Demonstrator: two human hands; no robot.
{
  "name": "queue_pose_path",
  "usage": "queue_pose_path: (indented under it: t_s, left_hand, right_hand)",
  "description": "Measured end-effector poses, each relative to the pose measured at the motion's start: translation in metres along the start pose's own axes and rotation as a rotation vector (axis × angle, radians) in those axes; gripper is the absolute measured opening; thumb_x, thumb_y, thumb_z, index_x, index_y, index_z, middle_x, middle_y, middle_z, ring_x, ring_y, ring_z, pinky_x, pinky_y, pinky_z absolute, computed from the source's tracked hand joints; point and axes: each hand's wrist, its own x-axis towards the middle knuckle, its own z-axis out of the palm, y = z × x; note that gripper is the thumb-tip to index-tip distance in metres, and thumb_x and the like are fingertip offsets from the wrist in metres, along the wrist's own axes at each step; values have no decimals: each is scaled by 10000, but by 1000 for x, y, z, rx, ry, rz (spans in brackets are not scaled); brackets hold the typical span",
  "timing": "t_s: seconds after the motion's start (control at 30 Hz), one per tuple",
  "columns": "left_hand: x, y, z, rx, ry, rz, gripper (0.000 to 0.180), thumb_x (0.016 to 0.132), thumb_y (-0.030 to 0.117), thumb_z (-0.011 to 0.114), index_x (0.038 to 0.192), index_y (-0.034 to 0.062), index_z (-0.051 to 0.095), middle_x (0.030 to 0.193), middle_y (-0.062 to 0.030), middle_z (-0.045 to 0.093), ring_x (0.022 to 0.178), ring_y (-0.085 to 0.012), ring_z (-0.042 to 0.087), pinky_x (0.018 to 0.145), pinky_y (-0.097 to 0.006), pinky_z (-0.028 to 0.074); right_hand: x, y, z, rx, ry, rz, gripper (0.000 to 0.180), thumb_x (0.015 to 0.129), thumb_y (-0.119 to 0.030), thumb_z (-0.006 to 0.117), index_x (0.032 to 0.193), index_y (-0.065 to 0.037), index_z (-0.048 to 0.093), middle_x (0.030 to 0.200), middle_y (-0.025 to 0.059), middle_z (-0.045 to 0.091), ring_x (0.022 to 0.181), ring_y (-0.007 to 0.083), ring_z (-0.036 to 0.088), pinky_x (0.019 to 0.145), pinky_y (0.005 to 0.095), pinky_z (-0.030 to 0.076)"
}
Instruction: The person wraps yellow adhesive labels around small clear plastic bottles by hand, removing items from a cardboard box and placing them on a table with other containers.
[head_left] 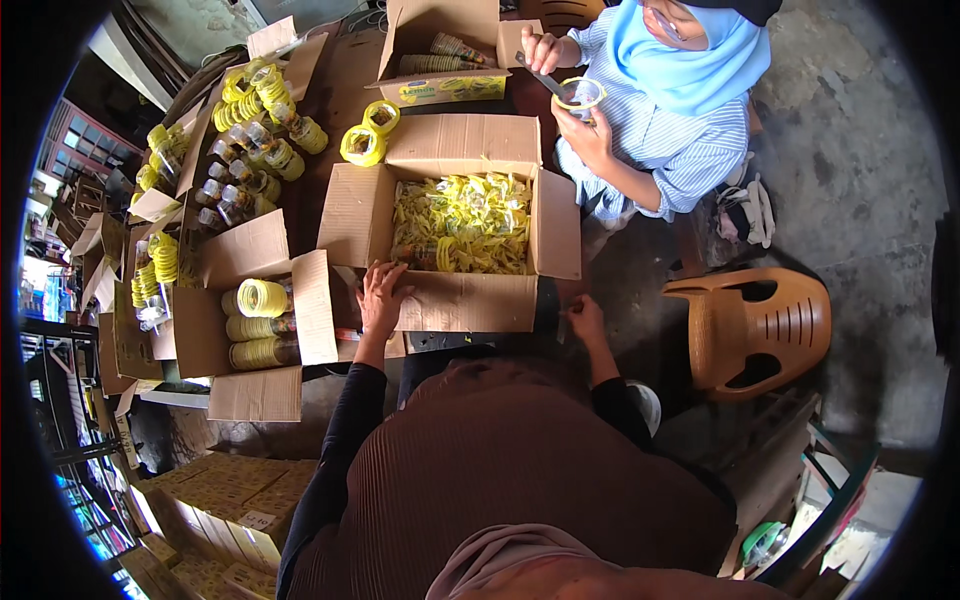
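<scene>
An open cardboard box [465,302] sits in front of me with its flaps folded out. Loose yellow plastic scraps [480,205] fill it, with a stack of yellow-rimmed cups [445,254] lying among them. My left hand [380,298] rests at the box's near left corner, its fingers spread over the flap and holding nothing. Beyond the near right corner, my right hand [586,318] hangs by the table edge with fingers curled together. A thin, pale strip shows beside those fingertips; what they grip is too small to make out.
Across the table, a person holds a yellow-rimmed cup [580,93] and a dark-bladed tool [543,78]. Leftward stand a box of stacked cups [262,298] and many yellow-lidded jars [265,150]. An orange plastic chair [795,330] is at right; cartons [225,490] are piled lower left.
</scene>
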Motion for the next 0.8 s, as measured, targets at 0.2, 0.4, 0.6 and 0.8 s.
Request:
queue_pose_path:
  t_s: [0.2,0.4,0.6,0.8]
  left_hand:
    - [-1,-3,3,-76,22,48,474,774,343,727,1230,272,615,1298,31,522,1350,-235,354,1034,-665,260]
    - [-6,5,-5,-57,13,-9,483,770,328,729,1235,257,618,1297,13,533,1350,-251,355,1046,-573,307]
    - [-2,12,-12,-96,-2,-18,490,759,291,742,1232,247,623,1298,1,530,1348,-265,353,1060,-521,329]
    - [-3,0,0,-111,50,-12,500,746,330,753,1226,274,627,1316,26,519,1363,-224,330,1022,-615,319]
  right_hand:
    - [17,18,27,-106,69,-36,385,730,-163,777,1014,20,593,928,179,647,869,337,641,765,403,501]
    - [5,-44,-4,-190,182,-195,217,818,-147,680,971,-50,560,1024,181,578,917,358,607,765,446,493]
    - [19,-125,14,103,165,-554,157,814,-21,628,949,-67,562,885,145,593,824,329,609,704,392,498]
    - [56,-165,90,4,-209,-768,211,832,-212,679,953,-47,625,919,163,656,854,357,628,735,445,498]
